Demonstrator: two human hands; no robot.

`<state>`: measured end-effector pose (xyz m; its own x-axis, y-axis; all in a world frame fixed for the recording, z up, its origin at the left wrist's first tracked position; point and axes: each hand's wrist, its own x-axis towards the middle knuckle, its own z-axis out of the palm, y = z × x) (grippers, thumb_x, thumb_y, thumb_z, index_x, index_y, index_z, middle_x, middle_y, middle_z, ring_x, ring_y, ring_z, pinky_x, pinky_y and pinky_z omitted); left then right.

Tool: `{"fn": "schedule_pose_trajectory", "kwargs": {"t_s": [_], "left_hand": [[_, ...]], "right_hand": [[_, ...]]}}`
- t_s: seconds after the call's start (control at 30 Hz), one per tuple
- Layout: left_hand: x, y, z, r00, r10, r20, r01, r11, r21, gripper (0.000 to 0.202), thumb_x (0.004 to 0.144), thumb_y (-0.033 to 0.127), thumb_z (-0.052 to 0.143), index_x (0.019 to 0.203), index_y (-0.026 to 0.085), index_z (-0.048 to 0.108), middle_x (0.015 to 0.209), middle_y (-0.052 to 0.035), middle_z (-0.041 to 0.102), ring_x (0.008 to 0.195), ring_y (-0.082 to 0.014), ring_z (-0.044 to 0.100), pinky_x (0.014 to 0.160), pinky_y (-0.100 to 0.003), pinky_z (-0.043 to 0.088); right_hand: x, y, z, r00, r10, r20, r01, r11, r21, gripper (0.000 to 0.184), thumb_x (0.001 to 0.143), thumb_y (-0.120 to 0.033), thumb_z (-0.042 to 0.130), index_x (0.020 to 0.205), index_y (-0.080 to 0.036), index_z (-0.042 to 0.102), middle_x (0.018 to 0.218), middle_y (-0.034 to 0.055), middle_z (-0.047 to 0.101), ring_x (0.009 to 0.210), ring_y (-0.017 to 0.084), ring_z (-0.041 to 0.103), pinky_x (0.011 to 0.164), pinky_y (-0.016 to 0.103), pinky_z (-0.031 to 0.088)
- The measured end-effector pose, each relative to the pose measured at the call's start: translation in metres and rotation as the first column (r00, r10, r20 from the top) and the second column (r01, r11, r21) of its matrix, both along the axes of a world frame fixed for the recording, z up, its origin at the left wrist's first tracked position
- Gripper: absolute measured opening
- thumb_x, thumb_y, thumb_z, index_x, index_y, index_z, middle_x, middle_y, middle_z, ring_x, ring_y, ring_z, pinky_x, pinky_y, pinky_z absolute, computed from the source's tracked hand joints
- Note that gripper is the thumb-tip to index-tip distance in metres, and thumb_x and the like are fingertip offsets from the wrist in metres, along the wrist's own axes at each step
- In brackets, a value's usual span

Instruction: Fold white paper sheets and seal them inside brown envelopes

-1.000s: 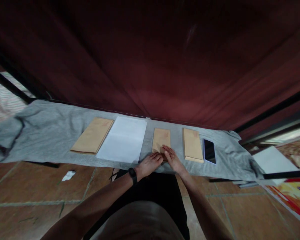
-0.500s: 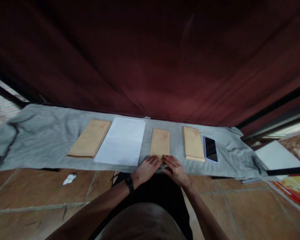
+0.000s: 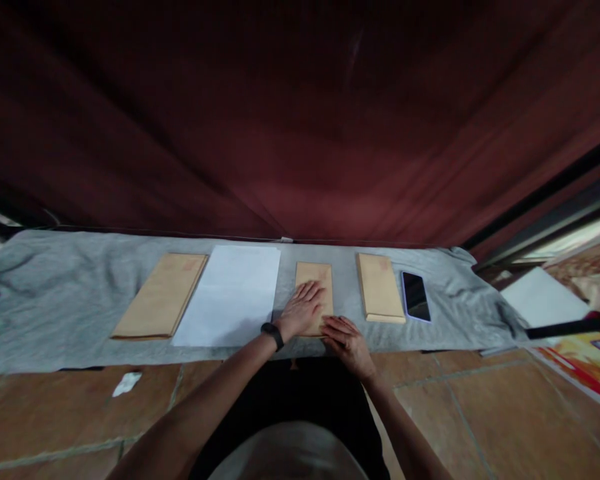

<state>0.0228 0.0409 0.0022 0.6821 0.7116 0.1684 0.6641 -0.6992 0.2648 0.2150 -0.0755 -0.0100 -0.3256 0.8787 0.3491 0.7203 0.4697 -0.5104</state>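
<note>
A small brown envelope (image 3: 317,275) lies in the middle of a grey cloth (image 3: 70,293). My left hand (image 3: 303,307) lies flat on it with fingers stretched out; a black band is on that wrist. My right hand (image 3: 347,337) presses flat on the envelope's near edge, fingers together and extended. To the left lie a white sheet of paper (image 3: 230,293) and a larger brown envelope (image 3: 160,295). To the right lie another brown envelope (image 3: 379,287) and a dark phone (image 3: 415,295).
A dark red curtain (image 3: 300,120) hangs right behind the cloth. Brown floor tiles (image 3: 480,413) run along the near side, with a scrap of white paper (image 3: 125,383) at the left. White sheet and colourful printed paper (image 3: 580,353) lie at the far right.
My left hand slid forward from the envelope's near edge onto its middle. My right hand stayed at the near edge. The view shifted slightly.
</note>
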Motion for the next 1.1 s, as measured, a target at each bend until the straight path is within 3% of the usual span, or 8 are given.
{"fn": "schedule_pose_trajectory", "kwargs": {"t_s": [0.33,0.5,0.8,0.97,1.1], "left_hand": [[0.035,0.042,-0.003,0.995,0.101,-0.011,-0.101,0.994,0.034,0.055,0.101,0.043,0.039,0.151,0.02,0.041,0.161,-0.008,0.037,0.151,-0.027,0.025,0.124,-0.052,0.015],[0.039,0.048,-0.002,0.996,0.09,0.011,-0.09,0.996,0.013,0.055,0.1,0.042,0.041,0.151,0.021,0.041,0.158,-0.0091,0.041,0.15,-0.0288,0.027,0.123,-0.056,0.014],[0.008,0.009,0.003,0.993,-0.1,-0.063,0.1,0.995,-0.009,0.052,0.103,0.039,0.036,0.152,0.024,0.038,0.163,-0.0045,0.032,0.153,-0.022,0.022,0.124,-0.049,0.013],[-0.023,-0.013,0.007,0.989,-0.144,0.014,0.145,0.984,-0.101,0.047,0.104,0.034,0.035,0.149,0.023,0.044,0.16,-0.0048,0.039,0.15,-0.0179,0.028,0.124,-0.042,0.021],[-0.046,-0.035,0.009,0.989,-0.113,0.096,0.13,0.975,-0.182,0.044,0.105,0.036,0.035,0.145,0.021,0.049,0.154,-0.0061,0.048,0.146,-0.0157,0.037,0.12,-0.038,0.031]], "right_hand": [[0.0,0.0,0.005,1.0,-0.017,-0.013,0.017,0.999,-0.044,0.03,0.099,-0.033,0.059,0.127,-0.034,0.068,0.136,0.0023,0.065,0.125,0.021,0.062,0.114,0.049,0.044],[-0.001,0.001,0.008,1.0,-0.022,0.008,0.023,0.998,-0.057,0.03,0.099,-0.033,0.058,0.127,-0.035,0.068,0.136,0.0018,0.065,0.124,0.022,0.062,0.114,0.05,0.044],[-0.001,0.001,0.004,0.997,-0.057,-0.06,0.053,0.996,-0.073,0.025,0.098,-0.036,0.058,0.119,-0.033,0.073,0.132,0.0024,0.068,0.122,0.023,0.063,0.111,0.051,0.046],[-0.004,0.001,0.004,0.993,-0.064,-0.095,0.058,0.996,-0.066,0.023,0.099,-0.037,0.057,0.115,-0.031,0.073,0.129,0.0034,0.07,0.122,0.023,0.063,0.112,0.05,0.043],[-0.009,0.0,0.004,0.987,-0.098,-0.125,0.093,0.995,-0.045,0.019,0.099,-0.036,0.057,0.106,-0.028,0.073,0.123,0.005,0.072,0.118,0.023,0.065,0.109,0.049,0.046]]}}
